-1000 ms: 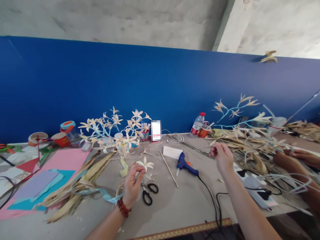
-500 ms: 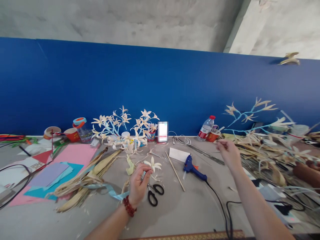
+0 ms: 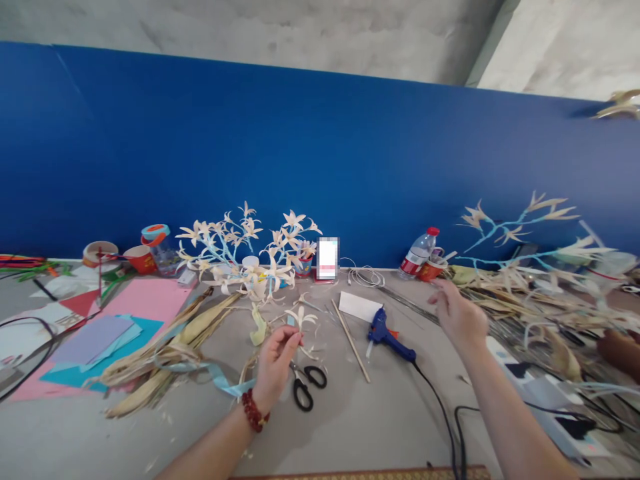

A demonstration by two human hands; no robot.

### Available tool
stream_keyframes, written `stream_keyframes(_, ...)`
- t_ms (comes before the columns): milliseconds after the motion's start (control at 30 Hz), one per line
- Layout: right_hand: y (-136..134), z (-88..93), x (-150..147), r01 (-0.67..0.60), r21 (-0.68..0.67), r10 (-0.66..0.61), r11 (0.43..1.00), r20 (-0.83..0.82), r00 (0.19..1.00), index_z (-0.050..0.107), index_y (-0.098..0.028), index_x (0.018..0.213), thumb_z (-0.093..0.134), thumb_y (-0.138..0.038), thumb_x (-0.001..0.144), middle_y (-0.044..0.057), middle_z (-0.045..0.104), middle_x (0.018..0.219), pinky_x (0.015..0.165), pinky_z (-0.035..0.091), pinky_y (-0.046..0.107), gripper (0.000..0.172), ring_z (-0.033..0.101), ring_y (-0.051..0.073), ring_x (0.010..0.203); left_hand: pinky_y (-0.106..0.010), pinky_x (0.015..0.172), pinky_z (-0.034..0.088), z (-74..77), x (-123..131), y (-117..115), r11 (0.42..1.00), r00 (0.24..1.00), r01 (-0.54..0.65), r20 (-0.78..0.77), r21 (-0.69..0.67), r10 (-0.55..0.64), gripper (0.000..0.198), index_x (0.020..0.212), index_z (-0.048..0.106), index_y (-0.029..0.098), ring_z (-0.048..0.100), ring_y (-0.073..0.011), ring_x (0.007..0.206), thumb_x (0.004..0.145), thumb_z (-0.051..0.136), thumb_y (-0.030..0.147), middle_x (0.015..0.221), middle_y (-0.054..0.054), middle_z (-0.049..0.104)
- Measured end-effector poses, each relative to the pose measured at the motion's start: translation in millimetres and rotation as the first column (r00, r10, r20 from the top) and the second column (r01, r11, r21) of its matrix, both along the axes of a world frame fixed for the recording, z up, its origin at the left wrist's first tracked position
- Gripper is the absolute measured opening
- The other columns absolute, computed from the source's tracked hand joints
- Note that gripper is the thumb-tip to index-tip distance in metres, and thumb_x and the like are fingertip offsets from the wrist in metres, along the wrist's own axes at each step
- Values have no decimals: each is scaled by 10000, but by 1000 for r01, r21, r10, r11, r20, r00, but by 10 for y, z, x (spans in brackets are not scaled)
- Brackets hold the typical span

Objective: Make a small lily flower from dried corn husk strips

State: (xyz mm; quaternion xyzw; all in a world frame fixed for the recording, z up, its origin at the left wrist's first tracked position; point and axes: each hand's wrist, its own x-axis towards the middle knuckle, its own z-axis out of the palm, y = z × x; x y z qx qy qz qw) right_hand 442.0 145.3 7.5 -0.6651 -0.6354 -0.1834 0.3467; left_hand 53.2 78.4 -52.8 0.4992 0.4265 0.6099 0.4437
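My left hand (image 3: 280, 353), with a red bead bracelet at the wrist, pinches a small cream flower (image 3: 302, 317) of husk-like petals by its base, petals upward. Just below that hand lie black-handled scissors (image 3: 306, 387), partly hidden by it. My right hand (image 3: 463, 317) is raised at the right, beside a bundle of thin wires (image 3: 407, 303). Its fingers are bent together; whatever is between them is too fine to make out. Between the hands, a blue glue gun (image 3: 387, 335) rests on the table near a thin stick (image 3: 350, 340).
Flowered branches (image 3: 235, 257) stand at the back beside a lit phone (image 3: 327, 259). Dried husks (image 3: 165, 363) and coloured paper (image 3: 95, 340) lie left. At right are a bottle (image 3: 419, 253), a power strip (image 3: 555, 407), and another person's hand (image 3: 620, 353).
The flower in my left hand has tilted upright. My right hand has turned slightly, its fingers a little less tightly closed. The whole view has shifted slightly.
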Motion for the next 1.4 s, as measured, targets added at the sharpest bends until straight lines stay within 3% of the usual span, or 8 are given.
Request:
stream_keyframes(167, -80, 23, -633, -268, -103, 253, 958, -137, 958, 555, -207, 1187, 374, -253, 916, 68, 714, 863, 703, 484, 341, 329, 667, 241, 757, -265, 691, 485, -50, 23, 9, 1000, 1000, 4, 7, -20, -4, 252, 856, 643, 172, 589, -156, 705, 825, 637, 422, 718, -20, 637)
stream_keyframes(333, -255, -39, -1350, -530, -283, 467, 800, -263, 844, 614, -223, 1051, 375, -301, 954, 38, 696, 743, 612, 445, 298, 269, 634, 215, 634, -250, 684, 476, -24, -6, 10, 1000, 1000, 6, 8, -16, -6, 224, 864, 643, 173, 586, -148, 709, 846, 626, 396, 726, -22, 638)
stream_keyframes(600, -337, -268, -1830, -653, -304, 573, 694, -316, 756, 676, -227, 792, 546, -314, 883, 38, 697, 688, 592, 443, 274, 182, 637, 204, 632, -249, 703, 472, 43, -20, -12, 1000, 1000, 6, 2, -20, -6, 230, 857, 647, 182, 585, -144, 713, 832, 639, 410, 729, -13, 637)
stream_keyframes(800, -463, -284, -1756, -750, -282, 614, 598, -440, 655, 638, -225, 1117, 394, -160, 907, 60, 731, 891, 707, 514, 312, 328, 685, 203, 736, -243, 705, 475, 4, -2, -23, 998, 998, 52, 28, -25, -51, 208, 862, 640, 182, 583, -140, 717, 847, 631, 390, 731, -11, 628)
stream_keyframes(867, -511, -291, -1632, -704, -282, 593, 652, -390, 705, 645, -233, 1113, 425, -186, 914, 69, 732, 922, 746, 514, 339, 300, 684, 231, 802, -248, 702, 477, -1, -9, -22, 998, 998, 49, 38, -36, -48, 212, 875, 638, 178, 582, -143, 719, 845, 634, 388, 735, -16, 630)
stream_keyframes(1000, -516, -385, -1162, -432, -258, 385, 864, -213, 898, 638, -239, 1117, 487, -301, 918, 108, 699, 1060, 872, 489, 427, 258, 637, 303, 997, -260, 716, 477, 18, -14, -34, 997, 997, 69, 38, -44, -67, 205, 872, 634, 176, 583, -146, 722, 854, 624, 379, 730, -18, 633)
stream_keyframes(1100, -489, -526, -762, -213, -300, 197, 930, -84, 977, 616, -196, 1148, 542, -363, 881, 157, 646, 1148, 915, 467, 493, 323, 579, 350, 1093, -253, 694, 467, 24, -5, -47, 994, 995, 93, 30, -56, -92, 199, 871, 625, 180, 569, -139, 692, 867, 608, 378, 695, -3, 617)
stream_keyframes(1400, -340, -792, -479, -310, -484, 285, 818, -125, 950, 631, -146, 1137, 592, -299, 821, 172, 577, 1254, 1007, 422, 446, 353, 539, 308, 1164, -239, 674, 457, -57, 9, -26, 988, 989, 133, 68, -78, -128, 194, 875, 625, 184, 561, -128, 662, 853, 630, 377, 668, 14, 607)
